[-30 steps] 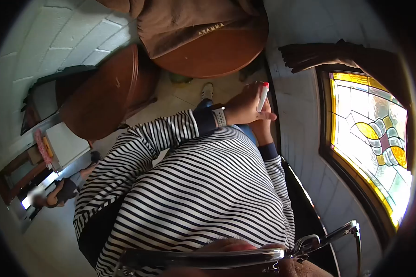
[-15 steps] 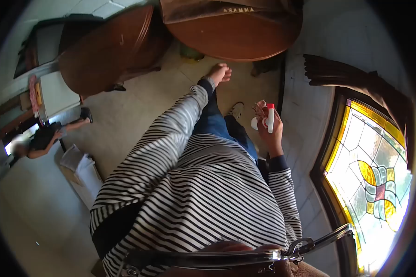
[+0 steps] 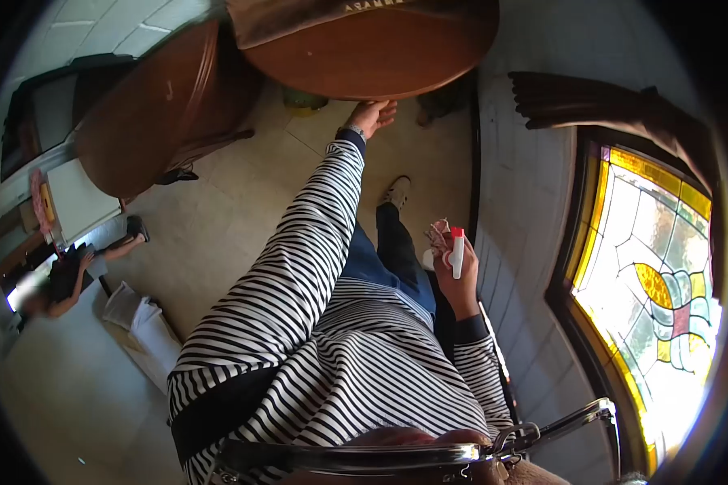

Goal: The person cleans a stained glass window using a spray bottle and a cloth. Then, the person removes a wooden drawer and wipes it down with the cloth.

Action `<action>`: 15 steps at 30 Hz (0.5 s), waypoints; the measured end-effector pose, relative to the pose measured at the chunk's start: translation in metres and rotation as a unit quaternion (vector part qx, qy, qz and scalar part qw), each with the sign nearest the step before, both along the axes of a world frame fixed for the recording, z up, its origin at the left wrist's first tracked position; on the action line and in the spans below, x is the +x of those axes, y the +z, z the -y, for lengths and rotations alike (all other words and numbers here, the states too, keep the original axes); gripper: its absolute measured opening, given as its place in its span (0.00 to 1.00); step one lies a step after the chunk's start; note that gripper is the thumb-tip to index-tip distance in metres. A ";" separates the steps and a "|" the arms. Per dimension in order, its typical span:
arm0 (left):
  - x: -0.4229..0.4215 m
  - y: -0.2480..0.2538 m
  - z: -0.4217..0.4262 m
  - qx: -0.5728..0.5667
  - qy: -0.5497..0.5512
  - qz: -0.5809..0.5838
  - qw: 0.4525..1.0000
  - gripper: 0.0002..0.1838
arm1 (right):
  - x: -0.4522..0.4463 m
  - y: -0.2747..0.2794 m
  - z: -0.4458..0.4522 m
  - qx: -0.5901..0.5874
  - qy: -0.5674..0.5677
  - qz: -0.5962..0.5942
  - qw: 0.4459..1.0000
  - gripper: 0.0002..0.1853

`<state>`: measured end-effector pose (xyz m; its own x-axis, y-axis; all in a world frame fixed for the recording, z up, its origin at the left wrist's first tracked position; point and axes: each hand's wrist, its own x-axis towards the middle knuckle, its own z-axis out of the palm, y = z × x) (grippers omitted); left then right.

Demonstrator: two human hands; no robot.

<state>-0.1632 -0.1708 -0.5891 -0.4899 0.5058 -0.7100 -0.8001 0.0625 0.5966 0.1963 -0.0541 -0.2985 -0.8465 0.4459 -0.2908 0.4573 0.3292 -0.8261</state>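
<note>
My left hand (image 3: 373, 119) is stretched forward at the near edge of the round brown table (image 3: 364, 61). It looks empty, its fingers loosely bent and apart; whether it touches the rim I cannot tell. A band or watch circles that wrist. Lower and to the right, my right hand (image 3: 459, 284) is closed around a slim white tube with a red top (image 3: 458, 255). Crumpled pinkish-brown cloth or paper (image 3: 439, 236) sticks out of the same hand. Beside it shows a small white shape (image 3: 429, 259) that I cannot make out.
Another brown table (image 3: 150, 113) stands to the left, with a white-topped surface (image 3: 81, 198) past it. A person (image 3: 69, 283) is at the far left. White fabric (image 3: 146, 319) lies nearby. On the right, a stained-glass window (image 3: 647, 299) and dark curtain (image 3: 598, 97) line the wall.
My left hand has come up to the table edge. The right hand, still holding the tube and crumpled material, appears lower and slightly left. One foot shows farther forward.
</note>
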 end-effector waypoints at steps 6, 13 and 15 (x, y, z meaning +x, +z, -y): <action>-0.002 -0.010 0.000 -0.025 0.029 -0.025 0.999 0.18 | 0.020 -0.007 0.030 -0.022 -0.066 0.016 0.997 0.19; 0.065 -0.030 0.021 0.007 0.077 0.066 0.995 0.16 | 0.009 -0.001 0.065 -0.046 -0.090 0.034 0.994 0.17; 0.078 -0.030 0.026 0.031 0.106 0.095 0.989 0.16 | 0.005 -0.001 0.072 -0.032 -0.080 0.020 0.996 0.17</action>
<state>-0.0849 -0.1973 -0.6192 -0.4503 0.4508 -0.7707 -0.8894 -0.1506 0.4315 0.2010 -0.1257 -0.2993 -0.7530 0.5538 -0.3554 0.5327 0.1959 -0.8233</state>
